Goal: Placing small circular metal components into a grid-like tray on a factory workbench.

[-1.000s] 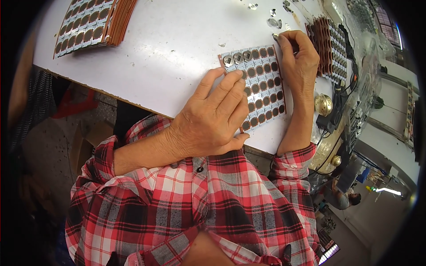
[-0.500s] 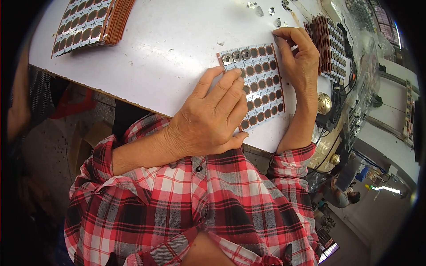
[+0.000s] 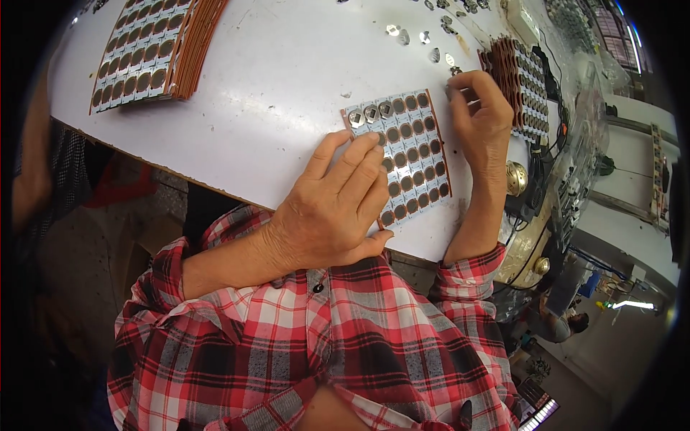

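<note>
A flat panel with rows of dark round spots lies on the white table before me. Three silvery metal pieces sit side by side along its far left row. My left hand rests over the panel's left edge, fingers stretched and fingertips on it, hiding part of its left column. Just off the panel's far right corner, my right hand is curled, thumb and forefinger close together. A small grey metal piece shows at those fingertips, only partly visible.
Loose silvery pieces are scattered beyond the panel. A stack of similar panels stands at far left, another stack at right. Beside my right wrist are a round brass-coloured knob and black cables. The table's near edge runs left.
The whole view has shifted a little, so the table and panel sit lower. My right hand has come slightly nearer the panel from the loose pieces. My left hand stays on the panel.
</note>
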Tool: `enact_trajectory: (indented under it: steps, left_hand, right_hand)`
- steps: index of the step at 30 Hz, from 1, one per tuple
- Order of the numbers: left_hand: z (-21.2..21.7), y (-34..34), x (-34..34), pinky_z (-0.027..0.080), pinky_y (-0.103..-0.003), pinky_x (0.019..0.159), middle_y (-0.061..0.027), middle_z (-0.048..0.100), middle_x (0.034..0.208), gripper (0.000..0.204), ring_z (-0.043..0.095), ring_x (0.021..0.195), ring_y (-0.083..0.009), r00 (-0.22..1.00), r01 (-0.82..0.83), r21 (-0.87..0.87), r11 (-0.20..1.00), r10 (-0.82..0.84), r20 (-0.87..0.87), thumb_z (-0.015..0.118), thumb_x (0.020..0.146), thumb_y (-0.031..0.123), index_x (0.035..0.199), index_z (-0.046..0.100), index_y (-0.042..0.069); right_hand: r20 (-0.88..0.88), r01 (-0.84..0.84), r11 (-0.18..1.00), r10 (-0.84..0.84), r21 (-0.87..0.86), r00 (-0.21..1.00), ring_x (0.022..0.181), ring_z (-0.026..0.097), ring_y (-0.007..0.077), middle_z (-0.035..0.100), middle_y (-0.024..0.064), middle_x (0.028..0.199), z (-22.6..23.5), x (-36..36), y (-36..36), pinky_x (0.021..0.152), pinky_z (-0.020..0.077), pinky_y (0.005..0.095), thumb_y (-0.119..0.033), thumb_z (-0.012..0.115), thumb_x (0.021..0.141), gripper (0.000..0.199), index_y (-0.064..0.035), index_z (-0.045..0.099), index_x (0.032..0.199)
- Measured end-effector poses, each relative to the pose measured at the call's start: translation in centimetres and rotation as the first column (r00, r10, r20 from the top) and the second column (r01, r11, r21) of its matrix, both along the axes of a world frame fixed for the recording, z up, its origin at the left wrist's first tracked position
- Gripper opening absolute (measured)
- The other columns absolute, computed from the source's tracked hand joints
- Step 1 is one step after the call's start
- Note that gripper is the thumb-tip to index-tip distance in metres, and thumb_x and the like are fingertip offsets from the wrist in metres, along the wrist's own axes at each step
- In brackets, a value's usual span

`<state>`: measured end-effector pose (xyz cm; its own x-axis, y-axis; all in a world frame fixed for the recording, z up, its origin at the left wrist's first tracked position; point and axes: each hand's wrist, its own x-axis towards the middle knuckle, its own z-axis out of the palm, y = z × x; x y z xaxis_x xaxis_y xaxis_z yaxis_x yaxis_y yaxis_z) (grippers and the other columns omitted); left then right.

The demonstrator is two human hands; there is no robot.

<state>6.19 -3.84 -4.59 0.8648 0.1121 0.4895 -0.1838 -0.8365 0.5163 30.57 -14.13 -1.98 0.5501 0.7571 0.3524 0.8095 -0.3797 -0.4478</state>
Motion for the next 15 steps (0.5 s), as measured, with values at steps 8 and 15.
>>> enact_trajectory:
  steps: [8, 15]
  left_hand:
    - [0.08, 0.11, 0.13, 0.045, -0.06, 0.11, -0.0281, 0.063, 0.123, 0.067, 0.059, 0.126, -0.0439, 1.0, -0.007, 0.02, 1.0, 0.007, -0.009, 0.083, 0.069, 0.038, 0.109, 0.066, -0.012]
    - [-0.02, -0.03, 0.17, 0.042, -0.059, 0.112, -0.0284, 0.064, 0.12, 0.065, 0.057, 0.129, -0.0413, 1.0, -0.012, 0.002, 1.0, 0.012, -0.013, 0.086, 0.065, 0.04, 0.104, 0.068, -0.009]
  right_hand:
    - [-0.356, 0.172, 0.98, -0.128, 0.095, 0.926, 0.08, 0.065, 0.0082, 0.07, 0.0, 0.091, 1.07, 0.1, -0.62, 0.073, 0.0523, 0.0242, 0.002, 0.064, 0.095, 0.015, -0.0018, 0.073, 0.107]
    - [-0.22, 0.018, 0.998, -0.031, -0.058, 0.975, 0.076, 0.058, 0.0074, 0.07, -0.0008, 0.088, 0.43, 0.2, -0.78, 0.07, 0.0492, 0.0227, 0.002, 0.072, 0.091, 0.022, -0.0019, 0.075, 0.112]
